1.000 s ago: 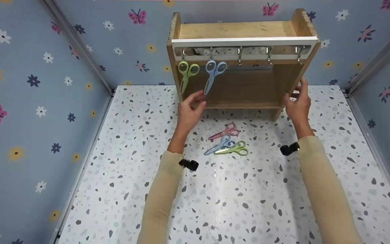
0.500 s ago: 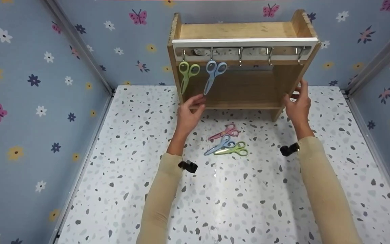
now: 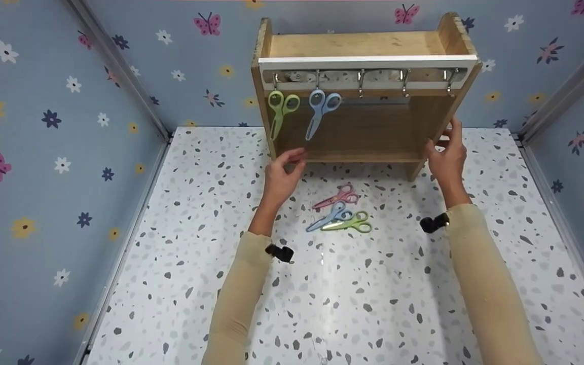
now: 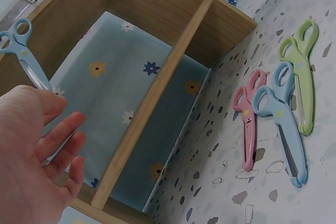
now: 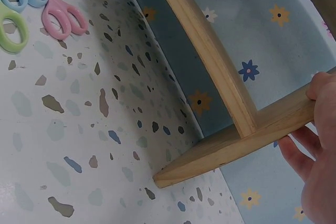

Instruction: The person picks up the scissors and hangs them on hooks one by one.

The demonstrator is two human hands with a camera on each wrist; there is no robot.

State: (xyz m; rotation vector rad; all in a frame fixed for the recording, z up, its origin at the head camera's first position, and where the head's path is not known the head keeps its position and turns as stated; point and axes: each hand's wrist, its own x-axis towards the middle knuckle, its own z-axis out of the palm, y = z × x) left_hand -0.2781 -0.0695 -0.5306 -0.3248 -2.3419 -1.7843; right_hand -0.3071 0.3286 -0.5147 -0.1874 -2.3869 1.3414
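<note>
A wooden rack (image 3: 355, 44) with a row of metal hooks stands against the back wall. Green scissors (image 3: 277, 121) hang by a handle loop on the leftmost hook, and blue scissors (image 3: 314, 124) on the one beside it. My left hand (image 3: 279, 181) is just below the tip of the hanging blue scissors, fingers loosely bent and holding nothing. With thumb and fingers on either side, my right hand (image 5: 320, 156) grips the right side panel (image 5: 236, 142) of the rack. Pink scissors (image 3: 328, 201), blue scissors (image 3: 320, 222) and green scissors (image 3: 339, 225) lie grouped on the table.
The speckled white table (image 3: 373, 304) reaches back to the flowered walls (image 3: 33, 192) on the left, rear and right. Several hooks (image 3: 403, 83) on the right of the rail (image 3: 373, 63) bear nothing. A lower wooden shelf bar (image 4: 152, 103) crosses the rack.
My left hand has drawn slightly down and away from the tip of the hanging blue scissors. My right hand keeps its hold on the rack.
</note>
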